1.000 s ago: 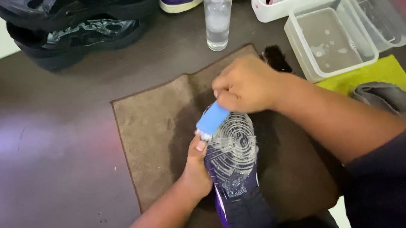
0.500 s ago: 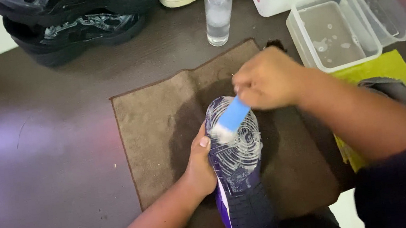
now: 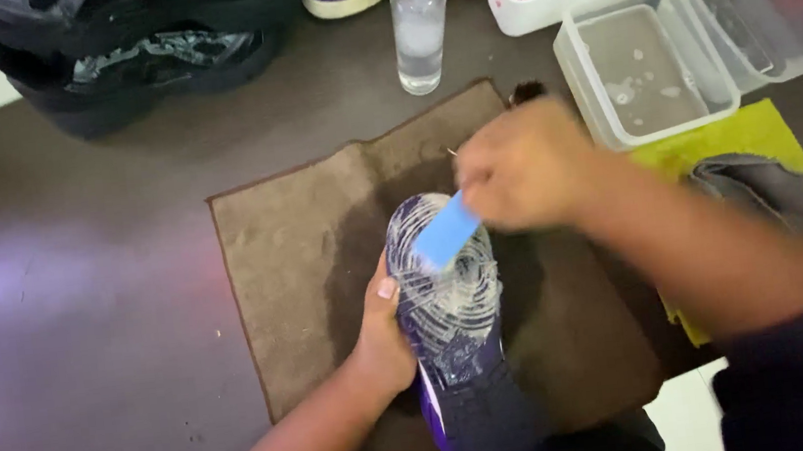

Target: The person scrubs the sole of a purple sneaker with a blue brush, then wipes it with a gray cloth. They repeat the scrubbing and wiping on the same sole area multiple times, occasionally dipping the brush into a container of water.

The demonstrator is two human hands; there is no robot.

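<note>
Since half a second ago your brush [image 3: 444, 233] has slid a little back toward the toe of the shoe [image 3: 451, 320], and the whole view has drifted so the shoe sits slightly left of where it was. Your right hand [image 3: 522, 165] is blurred with motion and closed around the blue handle, the bristle end pressed down on the sole. Your left hand [image 3: 380, 332] is clamped on the shoe's left edge, thumb up on the rim of the sole, keeping it steady on the brown cloth [image 3: 295, 256].

You look to be in the middle of scrubbing the sole — the front half is covered in white foam, the heel end toward you far less so. A fair guess is that the next stroke wants the same firm left-hand hold while the brush works down toward the heel.

The shoe is purple, lying sole-up in the middle of the cloth with its toe pointing away from you; the tread rings show through the lather. Beyond the cloth stand a clear spray bottle [image 3: 419, 25] and a clear tub of water [image 3: 644, 71] — both well apart from the shoe
</note>
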